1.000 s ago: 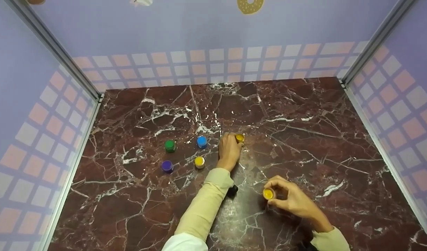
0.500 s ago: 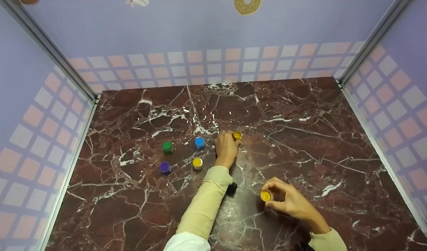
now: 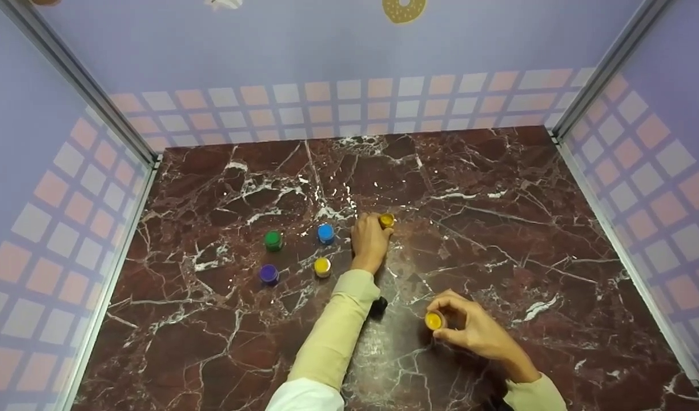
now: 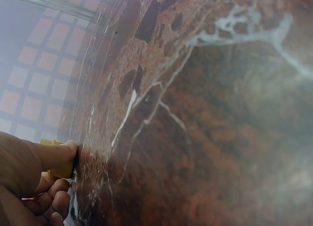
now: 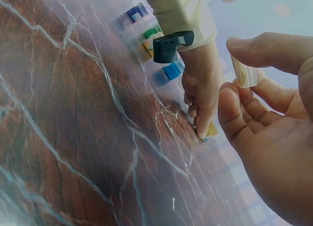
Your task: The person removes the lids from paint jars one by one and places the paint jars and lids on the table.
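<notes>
My left hand (image 3: 370,240) pinches a small jar of dark yellow paint (image 3: 387,221) standing on the marbled table; the left wrist view shows the thumb against the yellow jar (image 4: 59,160). Nearer to me, my right hand (image 3: 479,331) holds a second small round piece with a yellow face (image 3: 434,321) between thumb and fingers. In the right wrist view this piece (image 5: 245,73) is clear-sided and raised off the table. Left of my left hand stand a blue jar (image 3: 325,233), a yellow jar (image 3: 322,266), a green jar (image 3: 273,240) and a purple jar (image 3: 269,274).
The dark red marbled table (image 3: 498,240) has lilac panels with pink and white squares at its back (image 3: 349,103) and both sides. A black device (image 3: 378,307) sits at my left wrist, and my left sleeve (image 3: 332,331) crosses the table's front middle.
The whole head view has shifted slightly left. Both hands keep their holds, and the jars on the left stand as before.
</notes>
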Demonstrator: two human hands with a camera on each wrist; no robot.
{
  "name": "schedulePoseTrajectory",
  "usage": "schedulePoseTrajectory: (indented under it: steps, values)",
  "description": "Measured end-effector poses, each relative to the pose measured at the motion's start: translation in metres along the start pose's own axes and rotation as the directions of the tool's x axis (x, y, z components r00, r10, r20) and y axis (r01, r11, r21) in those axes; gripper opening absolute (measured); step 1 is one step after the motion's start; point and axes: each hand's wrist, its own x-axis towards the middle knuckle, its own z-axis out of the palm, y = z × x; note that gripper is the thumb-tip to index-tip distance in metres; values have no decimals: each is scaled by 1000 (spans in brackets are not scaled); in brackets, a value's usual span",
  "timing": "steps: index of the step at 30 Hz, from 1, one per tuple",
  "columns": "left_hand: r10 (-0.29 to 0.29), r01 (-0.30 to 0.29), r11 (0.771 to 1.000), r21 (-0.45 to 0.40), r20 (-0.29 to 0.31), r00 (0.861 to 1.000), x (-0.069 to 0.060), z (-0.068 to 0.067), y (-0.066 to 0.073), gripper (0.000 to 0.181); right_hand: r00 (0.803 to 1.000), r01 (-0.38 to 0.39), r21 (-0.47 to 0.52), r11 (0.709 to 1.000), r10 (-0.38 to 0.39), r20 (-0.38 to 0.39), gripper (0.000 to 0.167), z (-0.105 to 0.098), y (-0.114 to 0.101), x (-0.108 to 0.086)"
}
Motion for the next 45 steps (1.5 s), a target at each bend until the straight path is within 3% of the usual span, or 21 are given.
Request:
schedulePoseTrajectory:
  steps: [5, 15, 45]
  values:
    - [12, -12, 1000, 29, 1, 1000, 0, -2, -1, 31, 1000, 4, -22, 1000, -5, -12, 46, 1, 0, -1]
    - [2, -3, 999, 43, 16, 1000, -2, -2, -4, 32, 1000, -1, 70, 998, 0, 9, 42, 3, -4, 0]
    - [-15, 14, 1000, 11, 78, 997, -3, -6, -2, 37, 1000, 30, 61, 998, -30, 1, 42, 4, -11, -1]
